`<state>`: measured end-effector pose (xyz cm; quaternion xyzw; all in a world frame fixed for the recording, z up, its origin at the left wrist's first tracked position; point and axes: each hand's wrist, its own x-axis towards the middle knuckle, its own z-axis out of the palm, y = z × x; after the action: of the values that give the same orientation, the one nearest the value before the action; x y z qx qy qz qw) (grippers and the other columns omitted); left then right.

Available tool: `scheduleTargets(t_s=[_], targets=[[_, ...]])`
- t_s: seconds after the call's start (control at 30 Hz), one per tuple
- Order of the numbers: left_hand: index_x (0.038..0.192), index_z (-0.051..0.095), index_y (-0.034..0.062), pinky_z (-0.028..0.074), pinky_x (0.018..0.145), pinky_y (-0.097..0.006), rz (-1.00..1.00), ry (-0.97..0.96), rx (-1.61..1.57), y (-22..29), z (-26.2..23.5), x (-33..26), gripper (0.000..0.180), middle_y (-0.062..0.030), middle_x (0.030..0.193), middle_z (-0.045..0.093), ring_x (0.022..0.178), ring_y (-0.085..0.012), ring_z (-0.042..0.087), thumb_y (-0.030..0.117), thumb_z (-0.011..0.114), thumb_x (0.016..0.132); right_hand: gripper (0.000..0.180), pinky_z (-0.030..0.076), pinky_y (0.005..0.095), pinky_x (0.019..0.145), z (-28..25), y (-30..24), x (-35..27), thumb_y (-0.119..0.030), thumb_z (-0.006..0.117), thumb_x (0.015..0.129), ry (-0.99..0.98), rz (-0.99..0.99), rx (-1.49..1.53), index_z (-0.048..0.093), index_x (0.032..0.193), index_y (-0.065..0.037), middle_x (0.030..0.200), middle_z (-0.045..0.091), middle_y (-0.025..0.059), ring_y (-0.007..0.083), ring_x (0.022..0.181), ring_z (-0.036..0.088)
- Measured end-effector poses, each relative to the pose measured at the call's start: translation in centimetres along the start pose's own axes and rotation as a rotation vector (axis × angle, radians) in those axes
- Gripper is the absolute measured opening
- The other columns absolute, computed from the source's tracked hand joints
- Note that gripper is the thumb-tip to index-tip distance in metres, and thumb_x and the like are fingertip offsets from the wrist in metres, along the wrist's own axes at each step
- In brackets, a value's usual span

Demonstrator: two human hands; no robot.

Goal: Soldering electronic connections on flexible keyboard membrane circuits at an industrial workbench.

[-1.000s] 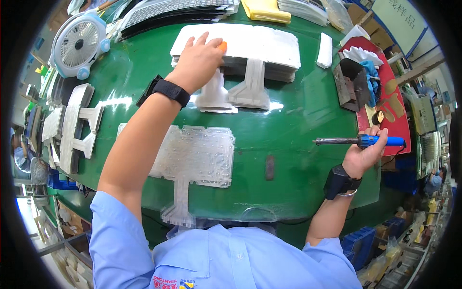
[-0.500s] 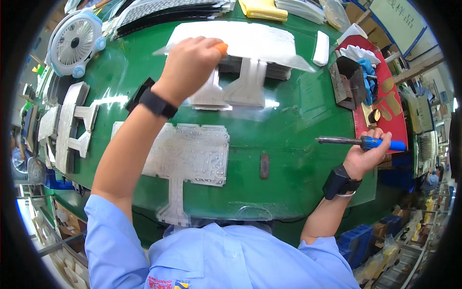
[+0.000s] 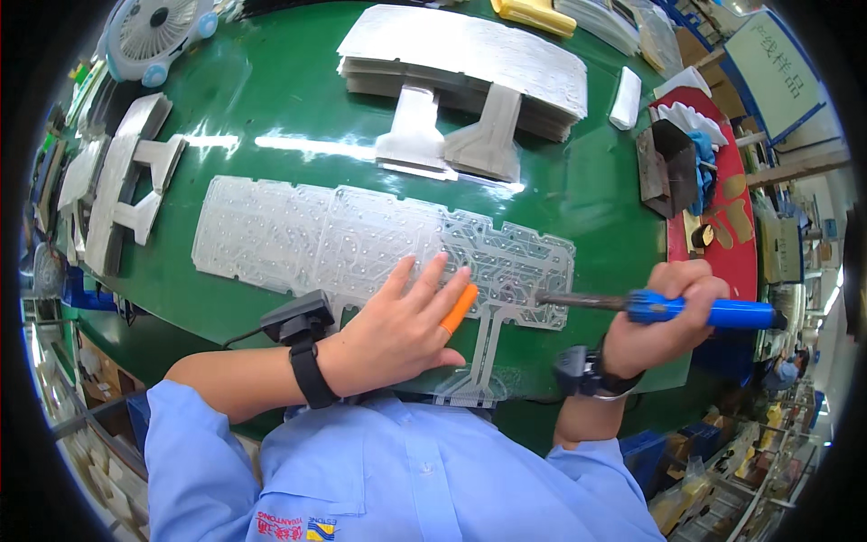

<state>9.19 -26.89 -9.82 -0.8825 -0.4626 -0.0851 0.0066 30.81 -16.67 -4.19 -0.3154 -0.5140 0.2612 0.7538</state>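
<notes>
A wide translucent membrane circuit sheet (image 3: pixel 271 235) with printed traces and dots lies in front of me, one flat tail (image 3: pixel 483 361) pointing toward my body. My left hand (image 3: pixel 397 321) rests on the sheet, fingers spread, with an orange finger cot on one finger. My right hand (image 3: pixel 664 316) is closed around the blue handle of a soldering iron (image 3: pixel 700 310). The iron's dark metal tip reaches left over the right part of the sheet; whether it touches the surface I cannot tell.
Beyond the sheet sits a stack of similar sheets (image 3: pixel 461 54) with tails. Another stack (image 3: pixel 126 190) lies at the left, near a white fan (image 3: pixel 153 36). A metal box (image 3: pixel 664 163) and a red tray (image 3: pixel 736 230) are at the right. The table (image 3: pixel 298 117) is green.
My left hand has come down from the far stack to the near sheet and opened. The near sheet now extends farther right. My right hand has brought the soldering iron leftward over it.
</notes>
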Motion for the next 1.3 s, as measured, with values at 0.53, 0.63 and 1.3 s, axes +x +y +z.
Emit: scheduleTargets(t_s=[0.53, 0.63, 1.3], targets=[[0.128, 0.052, 0.003, 0.025, 0.104, -0.055, -0.044, -0.032, -0.146, 0.4, 1.6, 0.5, 0.077, -0.0127, 0.141, 0.037, 0.131, -0.0337, 0.031, 0.061, 0.051, 0.077, 0.018, 0.031, 0.0246, 0.05, 1.6, 0.6, -3.1, -0.016, 0.053, 0.089, -0.35, -0.116, -0.159, 0.041, 0.08, -0.006, 0.063, 0.047, 0.0059, 0.0112, 0.056, 0.039], [0.128, 0.052, 0.003, 0.025, 0.104, -0.055, -0.045, -0.036, -0.153, 0.4, 1.6, 0.5, 0.077, -0.0127, 0.14, 0.037, 0.131, -0.0336, 0.031, 0.061, 0.052, 0.078, 0.017, 0.031, 0.0246, 0.051, 1.9, 0.6, -3.3, -0.015, 0.053, 0.089, -0.349, -0.092, -0.156, 0.042, 0.08, -0.005, 0.063, 0.047, 0.0061, 0.0113, 0.057, 0.04], [0.123, 0.058, 0.0172, 0.02, 0.102, -0.065, 0.025, -0.037, -0.078, 1.3, 0.7, 2.7, 0.058, -0.0109, 0.133, 0.041, 0.132, -0.0364, 0.027, 0.053, 0.061, 0.077, 0.029, 0.023, 0.0231, 0.047, -1.2, 1.0, 0.8, -0.026, 0.051, 0.091, 0.046, -0.008, -0.135, 0.038, 0.072, -0.009, 0.067, 0.038, 0.0017, 0.0072, 0.053, 0.031]])
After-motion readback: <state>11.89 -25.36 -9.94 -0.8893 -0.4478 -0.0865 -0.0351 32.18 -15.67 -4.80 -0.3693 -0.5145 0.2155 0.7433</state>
